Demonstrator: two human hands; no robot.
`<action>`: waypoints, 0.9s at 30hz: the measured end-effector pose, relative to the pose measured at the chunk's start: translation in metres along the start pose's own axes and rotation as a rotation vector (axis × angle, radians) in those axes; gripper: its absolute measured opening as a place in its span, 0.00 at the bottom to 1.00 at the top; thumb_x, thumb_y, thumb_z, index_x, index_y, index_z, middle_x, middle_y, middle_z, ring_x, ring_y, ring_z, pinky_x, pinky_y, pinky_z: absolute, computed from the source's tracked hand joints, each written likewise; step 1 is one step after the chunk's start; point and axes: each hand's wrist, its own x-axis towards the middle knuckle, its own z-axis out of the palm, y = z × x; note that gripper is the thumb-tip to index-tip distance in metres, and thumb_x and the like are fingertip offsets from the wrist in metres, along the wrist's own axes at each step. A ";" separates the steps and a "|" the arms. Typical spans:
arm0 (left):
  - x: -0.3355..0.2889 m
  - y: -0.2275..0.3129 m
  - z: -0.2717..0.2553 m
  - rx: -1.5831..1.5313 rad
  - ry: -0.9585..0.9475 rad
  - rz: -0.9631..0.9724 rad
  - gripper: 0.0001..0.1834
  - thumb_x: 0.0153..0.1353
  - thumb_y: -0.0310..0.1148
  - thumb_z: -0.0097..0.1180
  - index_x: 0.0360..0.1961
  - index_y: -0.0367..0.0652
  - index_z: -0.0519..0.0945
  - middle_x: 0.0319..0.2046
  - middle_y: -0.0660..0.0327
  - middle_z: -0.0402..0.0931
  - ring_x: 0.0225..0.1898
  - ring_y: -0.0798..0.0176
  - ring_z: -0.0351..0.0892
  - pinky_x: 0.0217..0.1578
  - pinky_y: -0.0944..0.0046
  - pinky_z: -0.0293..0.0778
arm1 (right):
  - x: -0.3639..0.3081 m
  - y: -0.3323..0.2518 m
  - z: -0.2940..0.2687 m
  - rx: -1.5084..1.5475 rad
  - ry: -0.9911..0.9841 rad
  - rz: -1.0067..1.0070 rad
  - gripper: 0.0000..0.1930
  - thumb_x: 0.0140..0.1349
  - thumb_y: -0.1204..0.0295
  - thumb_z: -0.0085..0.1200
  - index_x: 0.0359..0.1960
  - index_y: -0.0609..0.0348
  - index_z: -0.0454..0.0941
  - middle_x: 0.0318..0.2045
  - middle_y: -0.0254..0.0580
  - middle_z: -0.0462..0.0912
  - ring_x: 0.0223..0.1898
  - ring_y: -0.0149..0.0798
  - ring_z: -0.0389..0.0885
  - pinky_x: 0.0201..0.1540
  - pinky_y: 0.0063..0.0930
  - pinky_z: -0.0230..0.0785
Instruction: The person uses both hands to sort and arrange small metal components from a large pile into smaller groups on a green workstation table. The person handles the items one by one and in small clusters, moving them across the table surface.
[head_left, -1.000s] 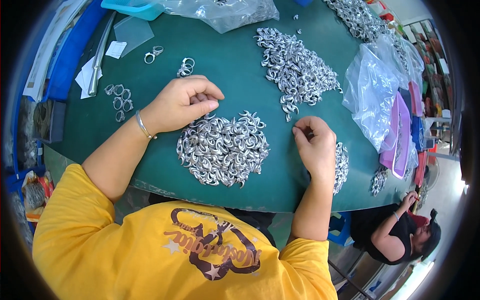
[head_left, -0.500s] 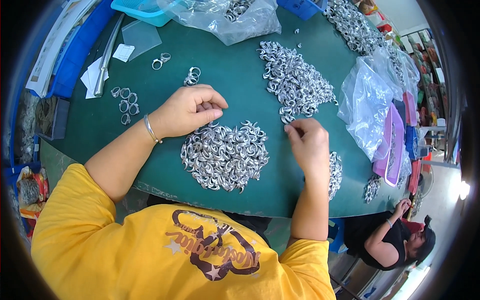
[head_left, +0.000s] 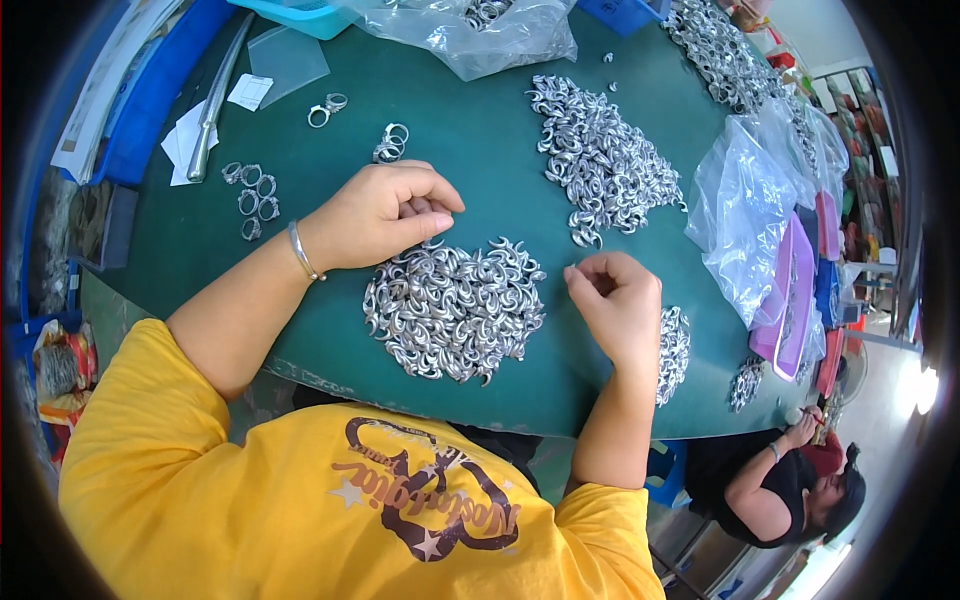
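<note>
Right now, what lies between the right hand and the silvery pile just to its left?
Only a narrow, bare strip of green tabletop shows between the right hand and the silvery pile, in the head view.

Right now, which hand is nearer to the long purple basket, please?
Right. The right hand is just right of the central metal pile, left of the purple basket; the left hand is farther off, at that pile's far-left edge.

the hands point(head_left: 385, 215) hide their palms; the upper edge cuts off the turquoise basket point(head_left: 312, 22).
</note>
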 end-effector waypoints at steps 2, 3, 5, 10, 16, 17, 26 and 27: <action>0.000 0.000 0.001 -0.004 0.003 -0.002 0.07 0.60 0.26 0.59 0.39 0.38 0.82 0.34 0.64 0.77 0.33 0.73 0.76 0.36 0.73 0.73 | -0.003 -0.006 -0.002 0.214 -0.125 0.010 0.04 0.53 0.78 0.61 0.30 0.64 0.81 0.24 0.46 0.78 0.25 0.48 0.78 0.29 0.32 0.70; 0.000 0.000 0.001 -0.005 0.002 -0.004 0.06 0.60 0.26 0.59 0.39 0.39 0.82 0.34 0.64 0.77 0.32 0.74 0.75 0.36 0.74 0.72 | 0.000 -0.006 0.001 0.124 0.000 -0.113 0.03 0.54 0.79 0.60 0.31 0.64 0.81 0.25 0.47 0.78 0.26 0.48 0.78 0.30 0.33 0.71; 0.000 0.002 0.001 -0.011 0.006 -0.013 0.07 0.60 0.26 0.59 0.39 0.38 0.82 0.34 0.64 0.77 0.33 0.73 0.76 0.36 0.74 0.72 | 0.012 -0.005 0.011 -0.063 0.257 -0.348 0.03 0.55 0.81 0.58 0.31 0.64 0.81 0.26 0.47 0.78 0.26 0.48 0.78 0.30 0.33 0.71; -0.001 -0.001 0.000 0.019 0.002 -0.005 0.07 0.60 0.26 0.59 0.39 0.38 0.82 0.34 0.64 0.77 0.32 0.73 0.76 0.36 0.74 0.72 | 0.016 0.008 0.010 -0.148 0.185 -0.295 0.04 0.53 0.83 0.58 0.31 0.63 0.80 0.28 0.47 0.78 0.27 0.47 0.79 0.31 0.34 0.72; 0.000 0.000 0.001 -0.003 0.006 0.006 0.06 0.60 0.26 0.59 0.39 0.38 0.82 0.34 0.64 0.77 0.32 0.74 0.76 0.35 0.74 0.72 | 0.004 0.009 -0.009 -0.038 0.138 -0.134 0.05 0.52 0.85 0.58 0.30 0.66 0.80 0.29 0.46 0.80 0.28 0.42 0.81 0.31 0.30 0.72; -0.001 0.000 0.001 -0.008 0.010 -0.001 0.06 0.60 0.26 0.59 0.39 0.38 0.82 0.34 0.65 0.77 0.32 0.74 0.76 0.35 0.74 0.72 | 0.004 0.009 -0.009 -0.038 0.152 -0.118 0.05 0.52 0.85 0.58 0.30 0.66 0.80 0.29 0.46 0.80 0.28 0.42 0.81 0.31 0.30 0.72; -0.001 0.000 0.001 -0.016 0.011 -0.004 0.06 0.60 0.26 0.59 0.38 0.39 0.82 0.34 0.65 0.77 0.31 0.75 0.74 0.34 0.75 0.71 | 0.007 0.012 -0.002 -0.120 0.086 -0.328 0.06 0.49 0.86 0.58 0.28 0.64 0.80 0.33 0.45 0.81 0.32 0.49 0.81 0.35 0.35 0.73; -0.001 0.000 0.001 -0.001 0.013 -0.001 0.06 0.60 0.26 0.59 0.38 0.39 0.82 0.34 0.65 0.77 0.31 0.75 0.74 0.34 0.75 0.71 | 0.007 0.015 -0.008 -0.102 0.040 -0.329 0.06 0.49 0.86 0.58 0.28 0.64 0.79 0.34 0.46 0.81 0.32 0.49 0.81 0.35 0.35 0.74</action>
